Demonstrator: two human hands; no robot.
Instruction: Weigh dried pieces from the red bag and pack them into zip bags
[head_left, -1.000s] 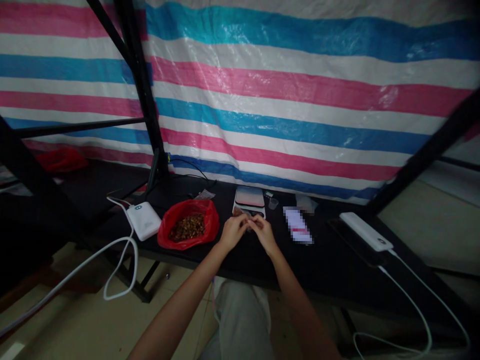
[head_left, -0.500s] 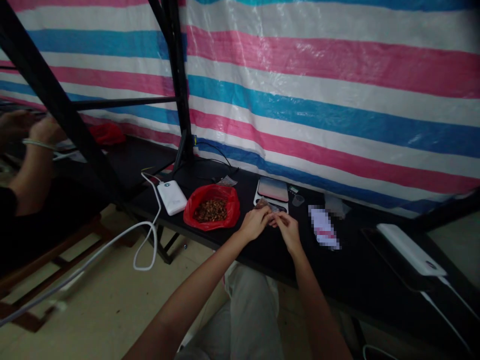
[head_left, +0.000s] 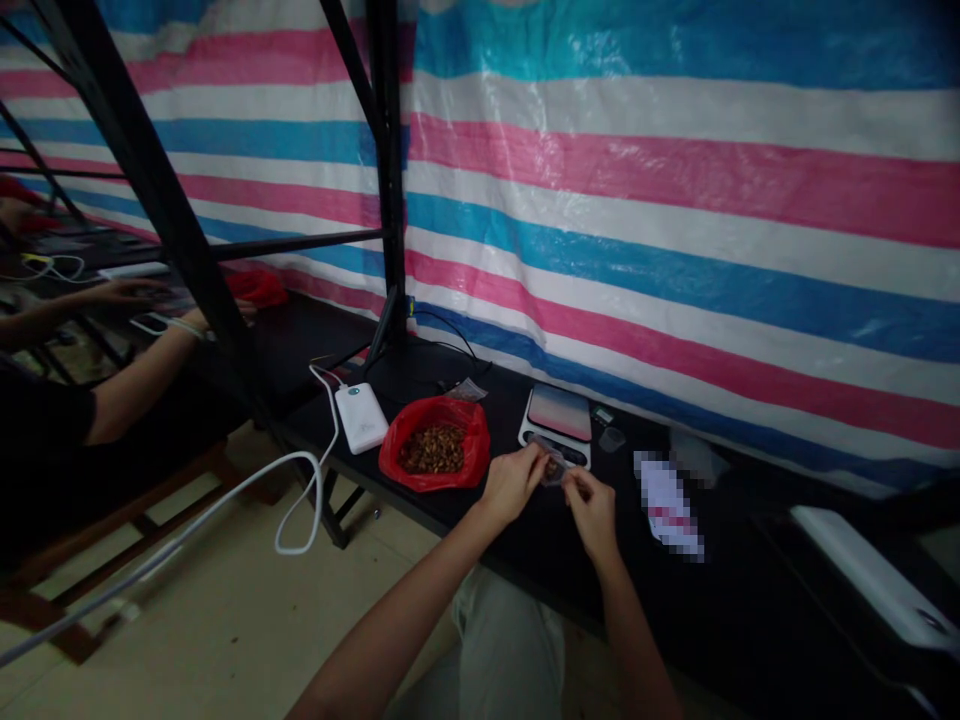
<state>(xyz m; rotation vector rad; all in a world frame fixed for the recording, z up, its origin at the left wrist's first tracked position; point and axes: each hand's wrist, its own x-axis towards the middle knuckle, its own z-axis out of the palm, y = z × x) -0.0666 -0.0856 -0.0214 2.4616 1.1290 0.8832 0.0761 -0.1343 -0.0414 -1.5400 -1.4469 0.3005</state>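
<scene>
1. Where the two hands meet, the left hand [head_left: 512, 483] and the right hand [head_left: 592, 505] both pinch a small clear plastic bag [head_left: 553, 467], with the fingers closed on its two sides.
2. The bag is held just over the black table top [head_left: 540, 530]. Something brown shows inside it, too small to tell.
3. Just behind the grip sits a flat white kitchen scale [head_left: 559, 412] with a shiny top.
4. Behind the grip and to its right, beside the scale, stands a tiny clear plastic cup [head_left: 611, 438].
5. To the left of the grip, near the left hand, lies an open red plastic bag [head_left: 435, 455] full of small brown bits.
6. Further left lies a white boxy power bank [head_left: 360, 418] with a white cable [head_left: 300, 500] hanging off the table.
7. To the right of the grip lies a white paper card [head_left: 667, 505].
8. Far to the left, another person's hand [head_left: 124, 293] rests on another table.
9. Behind everything hangs a pink, blue and white striped plastic sheet [head_left: 637, 200].
</scene>
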